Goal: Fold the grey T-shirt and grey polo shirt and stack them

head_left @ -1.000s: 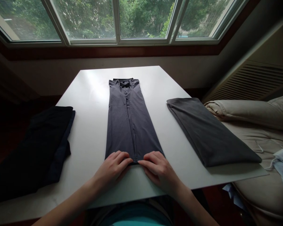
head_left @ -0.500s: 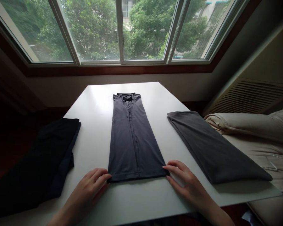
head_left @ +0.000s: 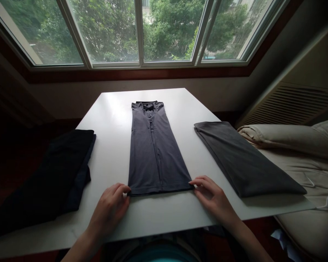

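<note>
A dark blue-grey shirt lies flat in a long narrow fold on the white table. Its buttoned neck is at the far end and its hem faces me. My left hand pinches the near left hem corner between thumb and fingers. At the near right corner, my right hand has its thumb and fingertips closed on the hem. The hem still rests at table level.
Dark folded clothes lie at the table's left side and overhang its edge. To the right is a folded dark grey cloth. Beyond it stands a beige padded seat with a wire hanger. A window fills the back wall.
The view has tilted down slightly, so the table sits higher in the picture. My fingers have closed from resting at the hem corners to pinching them. The shirt looks the same.
</note>
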{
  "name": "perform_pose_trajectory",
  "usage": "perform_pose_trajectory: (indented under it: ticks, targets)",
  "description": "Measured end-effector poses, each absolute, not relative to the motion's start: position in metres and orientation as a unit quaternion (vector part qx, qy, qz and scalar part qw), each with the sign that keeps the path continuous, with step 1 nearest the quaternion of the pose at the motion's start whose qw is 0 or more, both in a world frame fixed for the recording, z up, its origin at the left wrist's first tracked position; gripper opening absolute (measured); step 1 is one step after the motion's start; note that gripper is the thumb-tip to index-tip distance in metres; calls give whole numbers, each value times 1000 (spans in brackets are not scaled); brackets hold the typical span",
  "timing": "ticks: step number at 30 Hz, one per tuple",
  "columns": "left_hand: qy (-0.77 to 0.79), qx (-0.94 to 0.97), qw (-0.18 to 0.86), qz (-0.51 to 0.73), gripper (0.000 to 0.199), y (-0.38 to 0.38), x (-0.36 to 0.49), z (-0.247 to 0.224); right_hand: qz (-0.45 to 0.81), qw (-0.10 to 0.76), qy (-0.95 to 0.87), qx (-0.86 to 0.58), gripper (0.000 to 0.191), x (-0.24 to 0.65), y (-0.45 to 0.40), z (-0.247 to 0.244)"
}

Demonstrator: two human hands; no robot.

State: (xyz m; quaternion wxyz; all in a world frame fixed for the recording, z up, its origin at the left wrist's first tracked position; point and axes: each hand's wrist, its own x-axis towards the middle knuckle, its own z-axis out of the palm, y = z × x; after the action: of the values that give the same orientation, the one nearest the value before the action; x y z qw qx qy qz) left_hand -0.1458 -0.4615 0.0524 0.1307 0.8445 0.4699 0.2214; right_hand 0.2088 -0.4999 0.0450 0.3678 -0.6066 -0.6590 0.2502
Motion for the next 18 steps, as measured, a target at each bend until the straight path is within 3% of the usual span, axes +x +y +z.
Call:
perform_pose_trajectory:
  ticks: [18]
  targets:
    - [534,795,172,230,7,-466,-142,53,207,390,-633,-636,8,200,-501,40]
